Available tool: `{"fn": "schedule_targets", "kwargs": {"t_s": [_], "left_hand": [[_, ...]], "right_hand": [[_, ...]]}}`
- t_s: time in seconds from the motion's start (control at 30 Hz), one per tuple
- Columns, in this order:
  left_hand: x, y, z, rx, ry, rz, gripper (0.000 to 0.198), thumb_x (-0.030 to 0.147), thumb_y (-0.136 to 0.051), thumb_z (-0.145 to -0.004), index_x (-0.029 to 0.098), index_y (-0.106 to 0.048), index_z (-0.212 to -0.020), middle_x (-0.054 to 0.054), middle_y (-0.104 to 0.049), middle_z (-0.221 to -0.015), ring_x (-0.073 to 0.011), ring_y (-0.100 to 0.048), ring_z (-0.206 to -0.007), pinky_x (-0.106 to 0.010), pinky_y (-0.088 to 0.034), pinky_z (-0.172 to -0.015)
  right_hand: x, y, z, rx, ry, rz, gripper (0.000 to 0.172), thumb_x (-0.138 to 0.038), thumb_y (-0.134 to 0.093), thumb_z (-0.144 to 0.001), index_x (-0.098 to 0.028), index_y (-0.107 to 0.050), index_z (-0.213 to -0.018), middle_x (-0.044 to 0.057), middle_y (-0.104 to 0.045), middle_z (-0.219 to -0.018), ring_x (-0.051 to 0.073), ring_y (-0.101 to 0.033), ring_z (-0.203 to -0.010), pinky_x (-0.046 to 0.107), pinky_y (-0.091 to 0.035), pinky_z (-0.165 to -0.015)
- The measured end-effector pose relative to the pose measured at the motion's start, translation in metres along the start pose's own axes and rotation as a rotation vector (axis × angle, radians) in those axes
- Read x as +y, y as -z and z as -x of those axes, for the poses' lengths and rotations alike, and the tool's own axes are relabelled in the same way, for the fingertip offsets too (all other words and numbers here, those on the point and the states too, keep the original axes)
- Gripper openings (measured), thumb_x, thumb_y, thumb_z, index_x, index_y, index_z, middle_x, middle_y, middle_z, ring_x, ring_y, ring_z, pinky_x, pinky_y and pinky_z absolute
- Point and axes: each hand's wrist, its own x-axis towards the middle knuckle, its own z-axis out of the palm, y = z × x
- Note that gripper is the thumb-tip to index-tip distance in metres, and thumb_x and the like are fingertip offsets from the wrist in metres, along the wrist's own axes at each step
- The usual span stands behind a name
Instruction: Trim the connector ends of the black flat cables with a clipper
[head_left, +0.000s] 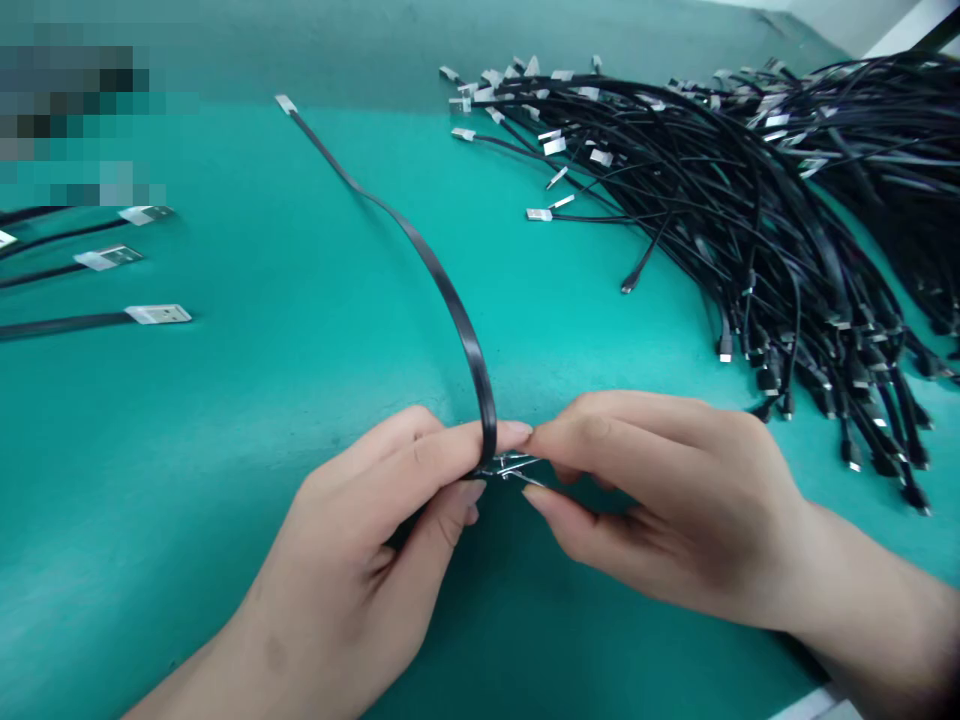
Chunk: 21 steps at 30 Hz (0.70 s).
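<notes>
A flat black USB cable (457,305) arches over the green surface, with its silver USB plug (286,103) lying at the far end. My left hand (375,540) pinches the near end of this cable between thumb and index finger; the tip there is mostly hidden. From the other side, my right hand (660,500) grips thin metal tweezers (517,465) between thumb and fingers. The tweezers' points meet the cable end just beyond my left fingertips. What exactly they touch is too small to tell.
A large heap of black cables (697,190) spreads over the right side of the green mat (262,420), several plugs pointing towards me. More cables with silver USB plugs (159,315) lie at the left edge. A blurred, pixelated patch covers the upper left corner.
</notes>
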Motion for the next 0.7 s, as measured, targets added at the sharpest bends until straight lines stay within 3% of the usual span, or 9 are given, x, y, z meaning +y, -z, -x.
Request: {"fn": "schedule_targets", "kwargs": {"t_s": [0.7], "left_hand": [[0.0004,0.0000,-0.0004,0.000,-0.038,-0.017,0.042,0.009,-0.054,-0.102,0.038,-0.065,-0.130,0.002,-0.070,-0.104,-0.0100,-0.067,-0.081,-0.021,-0.054,-0.065]], "right_hand": [[-0.0005,-0.0011,-0.0003,0.008,0.001,0.030,0.012,-0.025,-0.063,-0.102,-0.015,-0.065,-0.093,-0.002,-0.063,-0.077,0.011,-0.055,-0.068,0.024,-0.041,-0.061]]}}
